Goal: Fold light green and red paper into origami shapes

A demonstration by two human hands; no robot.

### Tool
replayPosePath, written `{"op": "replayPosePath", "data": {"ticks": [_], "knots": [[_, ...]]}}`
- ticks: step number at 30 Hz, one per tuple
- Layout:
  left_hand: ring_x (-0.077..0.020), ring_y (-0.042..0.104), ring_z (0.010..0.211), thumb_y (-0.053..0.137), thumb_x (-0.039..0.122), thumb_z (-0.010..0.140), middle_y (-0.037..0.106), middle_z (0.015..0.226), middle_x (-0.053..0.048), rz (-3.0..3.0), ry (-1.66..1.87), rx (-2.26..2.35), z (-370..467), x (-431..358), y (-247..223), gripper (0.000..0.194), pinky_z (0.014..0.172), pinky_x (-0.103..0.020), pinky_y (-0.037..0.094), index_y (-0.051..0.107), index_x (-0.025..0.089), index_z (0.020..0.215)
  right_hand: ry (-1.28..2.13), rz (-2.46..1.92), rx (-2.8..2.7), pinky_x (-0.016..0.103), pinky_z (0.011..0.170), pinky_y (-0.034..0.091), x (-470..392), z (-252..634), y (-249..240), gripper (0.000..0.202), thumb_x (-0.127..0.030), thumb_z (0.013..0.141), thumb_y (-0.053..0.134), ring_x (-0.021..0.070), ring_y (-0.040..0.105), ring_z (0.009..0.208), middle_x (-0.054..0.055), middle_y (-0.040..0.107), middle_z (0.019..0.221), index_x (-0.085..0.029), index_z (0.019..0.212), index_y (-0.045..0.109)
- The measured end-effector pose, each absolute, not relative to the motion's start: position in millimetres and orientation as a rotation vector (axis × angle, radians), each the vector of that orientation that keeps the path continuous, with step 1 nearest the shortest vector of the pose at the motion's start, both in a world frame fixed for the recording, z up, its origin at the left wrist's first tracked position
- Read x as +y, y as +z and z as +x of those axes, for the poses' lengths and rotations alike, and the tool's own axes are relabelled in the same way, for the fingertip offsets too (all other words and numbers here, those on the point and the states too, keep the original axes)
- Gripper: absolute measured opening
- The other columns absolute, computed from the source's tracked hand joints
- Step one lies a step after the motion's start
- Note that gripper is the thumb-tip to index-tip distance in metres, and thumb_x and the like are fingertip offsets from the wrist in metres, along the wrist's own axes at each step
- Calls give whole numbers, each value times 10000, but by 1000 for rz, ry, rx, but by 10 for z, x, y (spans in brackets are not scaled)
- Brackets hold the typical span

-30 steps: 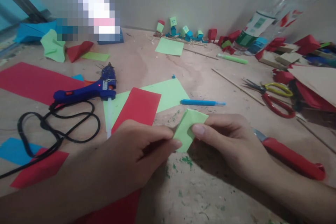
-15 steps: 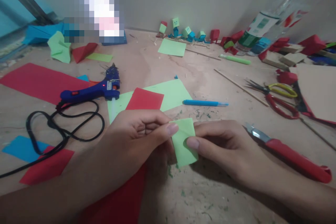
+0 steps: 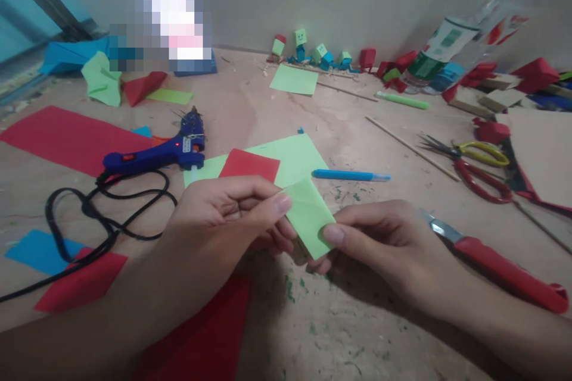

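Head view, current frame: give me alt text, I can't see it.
The left hand and right hand hold a small light-green paper piece over a worktable. A blue glue gun lies to the left; scissors and a red-handled tool lie to the right.

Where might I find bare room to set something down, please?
The barest patch lies between the glue gun and the small back green sheet. Another, strewn with green flecks, lies between the near red sheet and the right forearm. Crowding is worst at back right, around the bottle and wooden blocks.
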State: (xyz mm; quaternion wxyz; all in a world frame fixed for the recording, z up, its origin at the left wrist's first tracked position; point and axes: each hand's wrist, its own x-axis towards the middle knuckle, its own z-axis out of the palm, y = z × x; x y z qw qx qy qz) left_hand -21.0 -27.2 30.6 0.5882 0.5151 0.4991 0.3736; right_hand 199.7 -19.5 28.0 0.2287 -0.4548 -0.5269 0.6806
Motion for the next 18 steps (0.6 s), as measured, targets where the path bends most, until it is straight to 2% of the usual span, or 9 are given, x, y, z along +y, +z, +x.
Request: {"op": "replayPosePath", "data": {"ticks": [2, 5, 8, 12, 16, 18], "knots": [[-100, 730, 592, 671, 266, 982, 772, 669, 18, 1179, 878, 1175, -216, -263, 294, 288, 547, -124, 564, 749, 205, 711, 1853, -1250, -1481, 235, 622, 531, -189, 1998, 274, 311, -402, 966, 717, 149, 698, 679, 87, 795, 757, -150, 820, 825], [-110, 714, 593, 672, 298, 976, 761, 674, 22, 1220, 814, 1164, -245, -248, 275, 238, 530, -142, 553, 758, 216, 770, 1858, -1269, -1538, 234, 595, 518, -177, 2009, 294, 325, -400, 962, 717, 152, 695, 656, 95, 798, 741, -146, 784, 817], [-98, 679, 593, 699, 319, 948, 732, 682, 38, 1315, 749, 1141, -254, -227, 280, 164, 513, -131, 514, 765, 226, 830, 1950, -1297, -1624, 236, 535, 465, -158, 2031, 331, 373, -448, 956, 712, 149, 650, 606, 99, 776, 708, -137, 772, 805], [-83, 630, 607, 673, 306, 952, 704, 671, 40, 1493, 724, 1172, -247, -207, 307, 238, 522, -119, 467, 761, 215, 750, 2055, -1293, -1682, 218, 473, 372, -147, 2065, 339, 366, -465, 935, 739, 109, 541, 540, 63, 730, 668, -149, 758, 786], [-108, 601, 585, 707, 322, 925, 688, 661, 12, 1363, 881, 1301, -303, -176, 279, 240, 493, -165, 461, 760, 196, 728, 2069, -1268, -1511, 230, 434, 285, -141, 2095, 286, 402, -503, 950, 710, 94, 450, 485, 29, 633, 596, -162, 752, 788], [-104, 574, 569, 740, 340, 912, 663, 661, 11, 1232, 1009, 1339, -333, -159, 247, 204, 480, -172, 455, 764, 196, 770, 2008, -1239, -1436, 243, 444, 317, -118, 2102, 267, 401, -493, 941, 723, 110, 476, 497, 32, 626, 591, -175, 704, 780]]}}
